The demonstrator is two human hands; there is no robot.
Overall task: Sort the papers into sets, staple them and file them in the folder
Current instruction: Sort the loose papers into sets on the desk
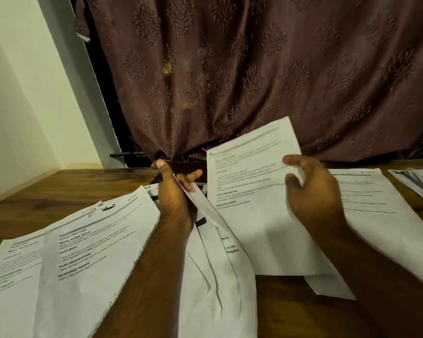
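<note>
Head view: a wooden tabletop is being looked down on, with a brown patterned curtain hanging behind it. A thin bundle of sheets is being pinched edge-on between the thumb and fingers of the left hand, near the middle. A single printed page is being held tilted up by the right hand, its fingers curled around the page's right edge. Printed papers are lying spread out on the left, on the right and at the far right corner.
</note>
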